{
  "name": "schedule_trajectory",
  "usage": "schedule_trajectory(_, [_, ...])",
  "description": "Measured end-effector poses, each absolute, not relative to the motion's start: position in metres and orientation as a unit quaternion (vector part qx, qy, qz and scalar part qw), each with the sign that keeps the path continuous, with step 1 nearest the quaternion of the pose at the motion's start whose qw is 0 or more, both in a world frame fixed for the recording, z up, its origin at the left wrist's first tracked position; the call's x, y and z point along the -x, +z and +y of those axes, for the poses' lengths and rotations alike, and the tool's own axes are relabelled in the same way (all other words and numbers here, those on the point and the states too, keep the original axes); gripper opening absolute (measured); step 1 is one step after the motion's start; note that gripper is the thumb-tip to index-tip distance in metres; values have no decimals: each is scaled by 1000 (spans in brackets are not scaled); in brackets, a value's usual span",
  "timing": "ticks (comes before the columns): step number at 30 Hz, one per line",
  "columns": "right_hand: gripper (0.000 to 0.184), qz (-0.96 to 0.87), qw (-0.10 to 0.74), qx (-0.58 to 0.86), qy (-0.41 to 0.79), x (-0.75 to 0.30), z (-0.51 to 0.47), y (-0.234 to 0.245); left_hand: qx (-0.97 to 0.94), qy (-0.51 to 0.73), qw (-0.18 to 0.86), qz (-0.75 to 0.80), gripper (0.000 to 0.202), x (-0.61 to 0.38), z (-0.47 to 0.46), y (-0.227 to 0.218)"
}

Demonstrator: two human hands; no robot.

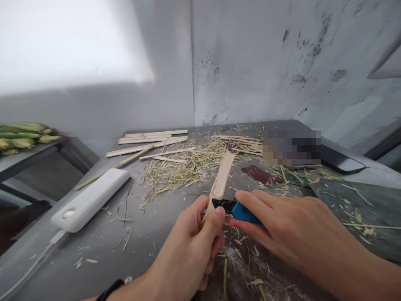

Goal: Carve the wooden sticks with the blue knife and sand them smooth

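Pale and flat, a bamboo strip point(223, 174) points up and away from me, its near end gripped in my left hand point(196, 238). Near the grip the strip shows a scooped hollow. My right hand point(278, 228) is closed around a blue utility knife point(246, 213). The knife's dark blade point(223, 204) lies across the strip just above my left thumb, touching or very close to it. The part of the strip inside my left fist is hidden.
Shavings point(184, 165) cover the grey table's middle. Bamboo strips point(150, 140) lie at the back. A white power bank point(90, 200) with a cable sits left. A phone point(341, 159), brown sandpaper-like piece point(260, 174) and dark green sheet point(363, 209) are right. Corn-like ears point(25, 136) rest far left.
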State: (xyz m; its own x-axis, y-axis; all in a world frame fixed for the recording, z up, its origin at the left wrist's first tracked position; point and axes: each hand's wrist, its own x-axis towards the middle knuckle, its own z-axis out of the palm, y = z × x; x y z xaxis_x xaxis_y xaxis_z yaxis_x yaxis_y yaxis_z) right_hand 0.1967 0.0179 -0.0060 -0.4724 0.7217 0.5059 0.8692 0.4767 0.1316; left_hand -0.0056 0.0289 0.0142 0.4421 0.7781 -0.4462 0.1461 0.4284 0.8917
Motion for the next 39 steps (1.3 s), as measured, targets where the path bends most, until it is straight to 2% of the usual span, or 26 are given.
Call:
schedule_trajectory(4, [37, -857, 206, 449, -146, -203, 23, -5, -513, 224, 692, 455, 36, 8, 30, 15])
schedule_trajectory(11, [32, -867, 195, 451, -79, -208, 25, -2, -530, 196, 745, 354, 20, 19, 35, 12])
schedule_trajectory(17, [25, -859, 190, 464, -101, -206, 22, -1, -516, 200, 744, 375, 33, 22, 40, 14])
schedule_trajectory(26, [17, -859, 175, 479, -44, -202, 21, -5, -581, 174, 669, 431, 25, 20, 37, 13])
schedule_trajectory(33, [18, -840, 178, 497, -123, -196, 17, -4, -614, 176, 617, 459, 30, 18, 37, 11])
schedule_trajectory(39, [16, -834, 201, 485, -172, -195, 18, -4, -620, 193, 598, 470, 25, 14, 33, 11])
